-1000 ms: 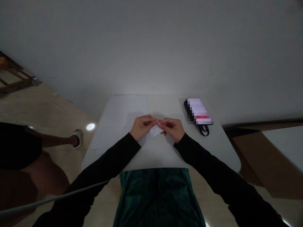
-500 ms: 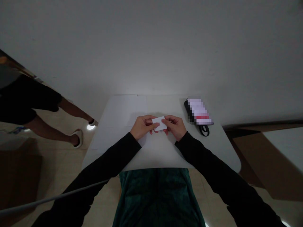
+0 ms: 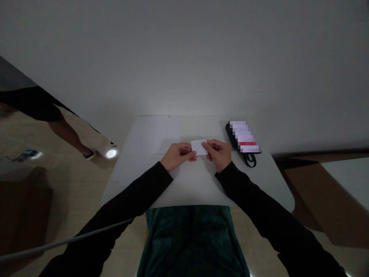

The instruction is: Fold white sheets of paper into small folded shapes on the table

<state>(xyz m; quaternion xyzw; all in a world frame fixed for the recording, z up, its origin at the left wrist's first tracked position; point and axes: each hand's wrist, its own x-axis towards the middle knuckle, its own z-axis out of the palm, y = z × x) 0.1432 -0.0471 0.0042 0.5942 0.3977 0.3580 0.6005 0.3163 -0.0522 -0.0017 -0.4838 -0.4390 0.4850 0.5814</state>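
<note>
The supporting surface is a white table with a smooth top and a rounded near right corner. White paper sheets lie flat on the left portion, edges offset, extending toward the far edge. On the right portion, near the far edge, rests a black-bodied device with a lit, pixelated display. A black strap loop projects from its near end.
</note>
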